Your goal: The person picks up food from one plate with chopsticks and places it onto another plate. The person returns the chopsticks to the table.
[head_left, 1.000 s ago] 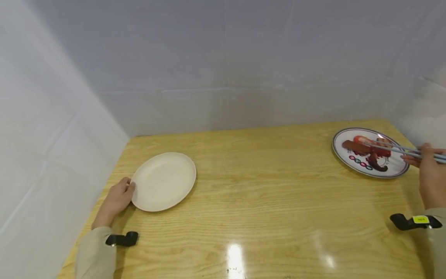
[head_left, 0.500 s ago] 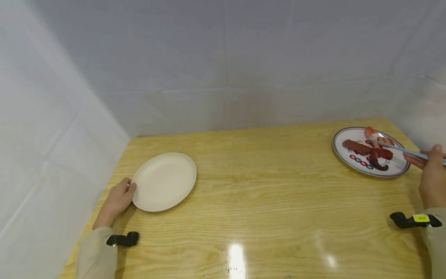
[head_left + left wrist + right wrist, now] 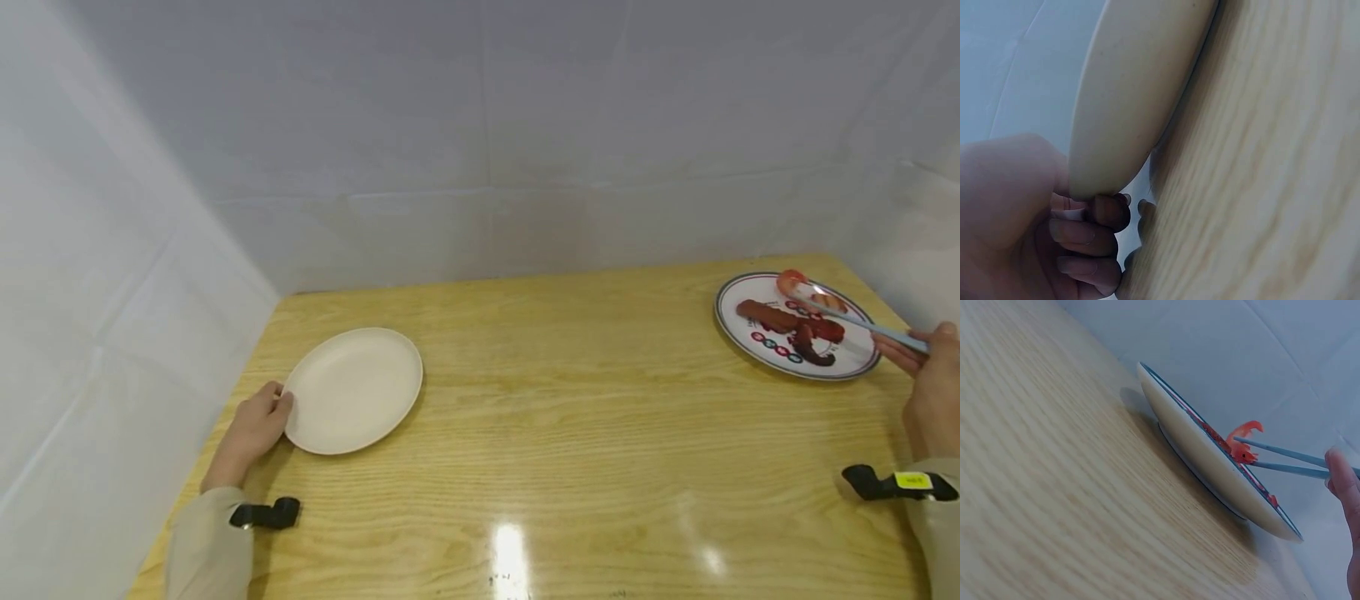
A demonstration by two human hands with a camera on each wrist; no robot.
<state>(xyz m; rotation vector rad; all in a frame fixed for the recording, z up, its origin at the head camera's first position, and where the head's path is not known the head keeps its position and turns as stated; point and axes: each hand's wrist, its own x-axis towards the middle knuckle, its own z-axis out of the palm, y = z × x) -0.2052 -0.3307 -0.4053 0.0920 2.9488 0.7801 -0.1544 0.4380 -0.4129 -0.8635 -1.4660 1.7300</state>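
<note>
My left hand (image 3: 257,425) grips the near left rim of a plain cream plate (image 3: 356,392), thumb on the rim and fingers curled under it in the left wrist view. At the far right, my right hand (image 3: 933,392) holds a pair of light blue-grey chopsticks (image 3: 1291,461). Their tips lie on either side of an orange-red shrimp (image 3: 1244,444) at the far side of an oval patterned plate (image 3: 750,292). Also on that plate are a brown sausage-like piece (image 3: 767,317), a dark curved piece (image 3: 810,346) and a red piece (image 3: 828,330).
The wooden table (image 3: 555,417) stretches between the two plates. White sheeting (image 3: 487,150) rises behind it and at both sides. Another tan piece of food (image 3: 828,302) lies near the patterned plate's far right rim.
The shrimp has shifted and turned toward the patterned plate's far rim with the chopstick tips at it. My right hand has moved slightly right and nearer. My left hand stays at the cream plate.
</note>
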